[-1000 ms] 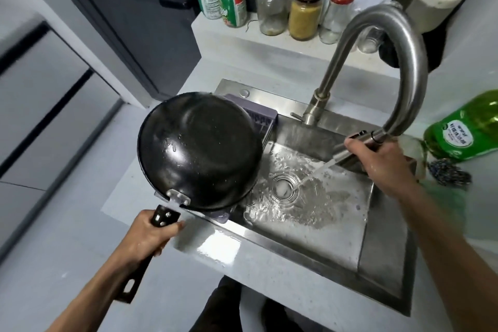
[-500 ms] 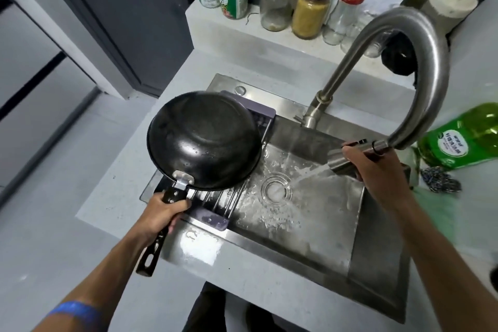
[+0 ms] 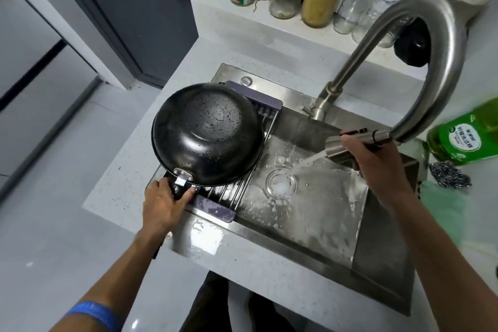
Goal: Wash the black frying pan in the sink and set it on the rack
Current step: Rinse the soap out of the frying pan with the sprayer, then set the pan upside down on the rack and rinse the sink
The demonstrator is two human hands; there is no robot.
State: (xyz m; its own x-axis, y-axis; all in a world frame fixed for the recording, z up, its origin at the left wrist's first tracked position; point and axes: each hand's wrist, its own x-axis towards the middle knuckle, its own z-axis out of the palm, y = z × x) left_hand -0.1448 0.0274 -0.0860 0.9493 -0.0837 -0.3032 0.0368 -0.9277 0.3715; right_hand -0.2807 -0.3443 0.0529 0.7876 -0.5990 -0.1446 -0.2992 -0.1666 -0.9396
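Pan [image 3: 207, 133] sits upside down over the rack [image 3: 229, 198] at the sink's [image 3: 318, 226] left end, beaded with water. Left hand [image 3: 161, 203] has fingers wrapped round the handle stub, right by the rivet plate: the sensible hold, since the wet dome looks slick and offers no purchase. It's stiff metal, probably weighty. Right hand [image 3: 377, 162] curls round the spray head [image 3: 347, 146], water running toward the drain [image 3: 281, 184].
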